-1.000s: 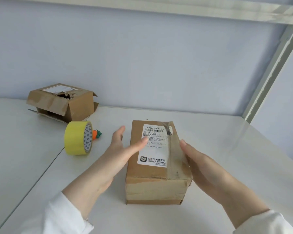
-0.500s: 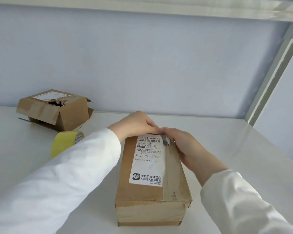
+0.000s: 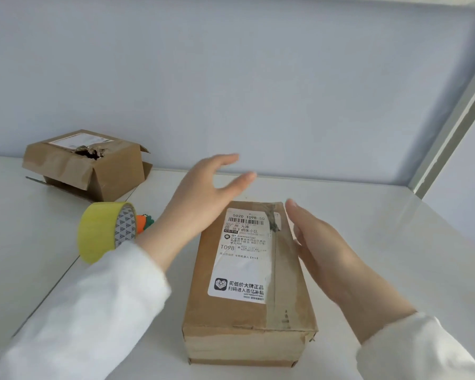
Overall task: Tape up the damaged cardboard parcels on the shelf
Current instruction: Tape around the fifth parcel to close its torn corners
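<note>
A long brown cardboard parcel [image 3: 247, 319] with a white shipping label lies on the white shelf [image 3: 381, 256] in front of me. My left hand [image 3: 203, 196] hovers open above its far left corner, fingers straight, holding nothing. My right hand [image 3: 321, 253] is open beside the parcel's right edge, fingers straight. A roll of yellow tape [image 3: 102, 231] stands on edge to the left of the parcel. A second parcel [image 3: 85, 163] with a torn hole in its top sits at the back left.
A small orange and green object [image 3: 144, 224] lies behind the tape roll. The wall [image 3: 231, 91] closes the back of the shelf. A metal upright [image 3: 450, 133] rises at the right. A seam [image 3: 52, 286] runs through the shelf surface at the left.
Both hands were pressing on the parcel's far top end; now they have lifted off and spread apart, left hand up and left, right hand back along the right side.
</note>
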Motion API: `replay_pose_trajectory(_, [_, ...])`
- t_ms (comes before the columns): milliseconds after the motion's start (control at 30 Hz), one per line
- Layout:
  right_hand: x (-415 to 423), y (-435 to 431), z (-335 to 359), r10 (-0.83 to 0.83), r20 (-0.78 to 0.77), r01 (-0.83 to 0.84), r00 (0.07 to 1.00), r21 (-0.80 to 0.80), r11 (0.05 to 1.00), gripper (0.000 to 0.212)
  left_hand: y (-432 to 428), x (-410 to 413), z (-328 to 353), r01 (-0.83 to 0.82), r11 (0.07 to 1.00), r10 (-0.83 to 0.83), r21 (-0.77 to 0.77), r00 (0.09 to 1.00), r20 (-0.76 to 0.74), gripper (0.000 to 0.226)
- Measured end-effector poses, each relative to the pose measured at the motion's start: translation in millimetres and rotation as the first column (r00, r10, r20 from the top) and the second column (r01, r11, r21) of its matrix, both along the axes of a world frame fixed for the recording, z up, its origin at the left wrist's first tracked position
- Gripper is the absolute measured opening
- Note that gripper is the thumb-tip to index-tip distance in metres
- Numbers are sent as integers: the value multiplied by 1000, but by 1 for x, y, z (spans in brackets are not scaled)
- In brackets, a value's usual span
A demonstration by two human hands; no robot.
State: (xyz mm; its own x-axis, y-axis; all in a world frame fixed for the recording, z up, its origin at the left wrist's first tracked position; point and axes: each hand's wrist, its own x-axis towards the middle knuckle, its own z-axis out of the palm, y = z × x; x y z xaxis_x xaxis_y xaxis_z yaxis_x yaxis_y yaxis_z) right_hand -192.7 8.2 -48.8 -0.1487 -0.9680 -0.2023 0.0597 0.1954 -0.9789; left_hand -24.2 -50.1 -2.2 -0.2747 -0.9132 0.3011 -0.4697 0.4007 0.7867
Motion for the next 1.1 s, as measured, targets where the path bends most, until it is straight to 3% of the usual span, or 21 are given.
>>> replay_pose_trajectory(67, [2, 5, -4, 79, -43, -79, 996, 18, 997, 72, 21, 16, -7, -20, 990, 40, 138, 989, -143, 67])
replay_pose_trajectory(100, [-2, 14, -10, 145, -94, -151, 985, -61, 987, 57, 31, 21, -12, -3, 971, 45, 239, 984, -172, 71])
replay_pose_trajectory(133, [-2, 16, -14, 104, -73, -110, 992, -85, 990, 33, 38, 22, -16, 25, 944, 39, 330, 982, -186, 74])
replay_pose_trajectory(167, [2, 12, -14, 80, -117, -86, 990, -42, 995, 22, 41, 22, -21, 47, 917, 32, 396, 981, -191, 75])
replay_pose_trajectory(233, [16, 11, -10, 28, -110, -29, 994, -8, 1000, 46, 44, 16, -26, 57, 891, 14, 451, 988, -151, 74])
replay_pose_trajectory(367, [21, 16, -3, -36, -18, 36, 999, 6, 999, 53, 45, 12, -28, 32, 919, 13, 394, 994, -111, 70])
replay_pose_trajectory(500, [24, 46, -2, 67, 149, -58, 987, -61, 996, 61, 53, 22, -22, 27, 915, 113, 403, 941, -319, 63])
replay_pose_trajectory(533, [27, 55, -4, 42, 197, -36, 980, -37, 999, 53, 57, 29, -29, 24, 907, 152, 420, 913, -379, 65])
replay_pose_trajectory(600, [32, 80, -11, 37, 223, -31, 974, -30, 999, 44, 72, 42, -47, 65, 889, 180, 454, 861, -476, 77])
replay_pose_trajectory(700, [43, 99, -15, 47, 278, -29, 959, -70, 997, 52, 99, 45, -76, 232, 837, 140, 496, 786, -603, 102])
replay_pose_trajectory(800, [52, 100, -19, -19, 246, 41, 969, -81, 996, 52, 115, 40, -83, 293, 828, 108, 479, 754, -648, 92])
replay_pose_trajectory(933, [67, 117, -24, -175, 282, 217, 943, -124, 968, 67, 128, 47, -77, 335, 830, 61, 446, 740, -670, 90])
replay_pose_trajectory(1100, [99, 153, -14, -350, 310, 413, 884, -164, 896, 55, 145, 64, -69, 452, 800, -92, 394, 742, -664, 73])
